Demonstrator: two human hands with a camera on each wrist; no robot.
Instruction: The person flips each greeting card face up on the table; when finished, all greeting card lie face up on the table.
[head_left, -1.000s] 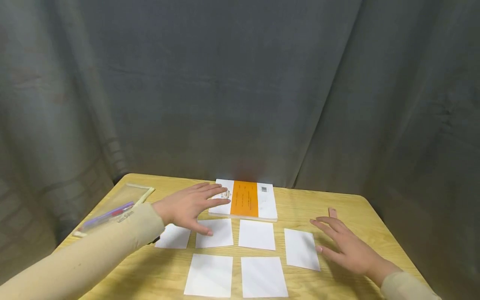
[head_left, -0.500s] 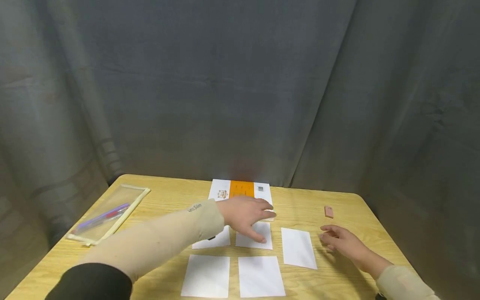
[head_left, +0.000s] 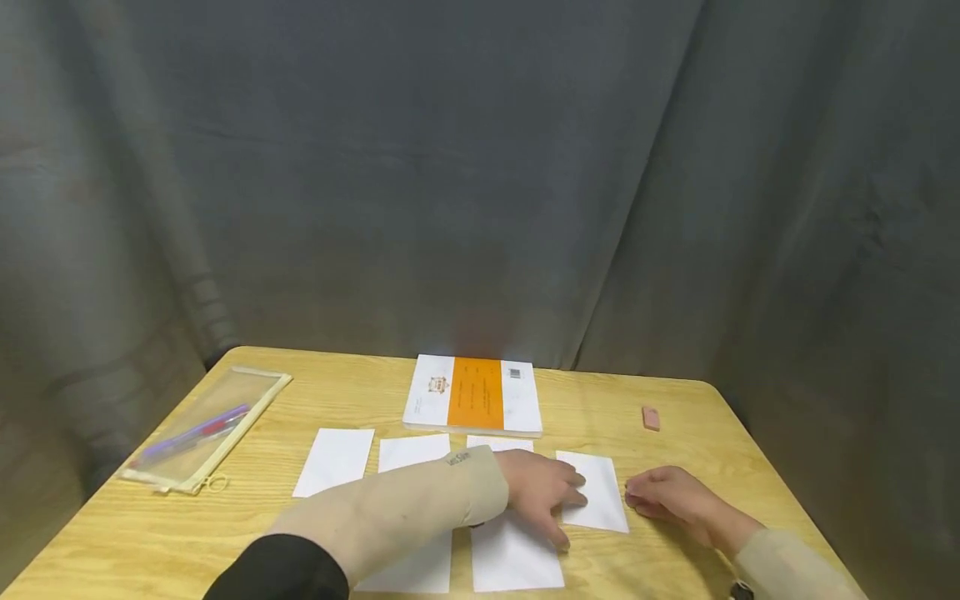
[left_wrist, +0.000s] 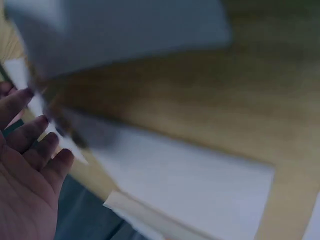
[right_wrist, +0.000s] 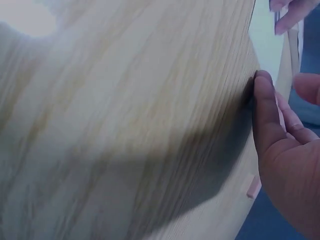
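Note:
My left hand (head_left: 542,493), fingers spread, reaches across to the left edge of the rightmost white paper card (head_left: 600,496). In the left wrist view the fingers (left_wrist: 29,134) are slightly bent above paper; whether they touch it I cannot tell. Beside that card's right edge is my right hand (head_left: 678,502), its fingers bent low at the table. The right wrist view has its index finger (right_wrist: 266,117) by the card's edge (right_wrist: 266,45) and its thumb apart, nothing gripped. My left forearm partly covers the other cards, among them the far-left one (head_left: 335,461) and a front one (head_left: 517,562).
A white book with an orange band (head_left: 476,395) lies at the back of the wooden table (head_left: 345,379). To the left is a mesh zip pouch (head_left: 247,385) with pens inside. A pink eraser (head_left: 650,418) lies beyond my right hand. Grey curtains (head_left: 420,183) hang around the table.
My left hand has swept rightward from above the left cards to the rightmost card. My right hand has lowered slightly toward that card's right side, its fingers more bent. The cards stay put.

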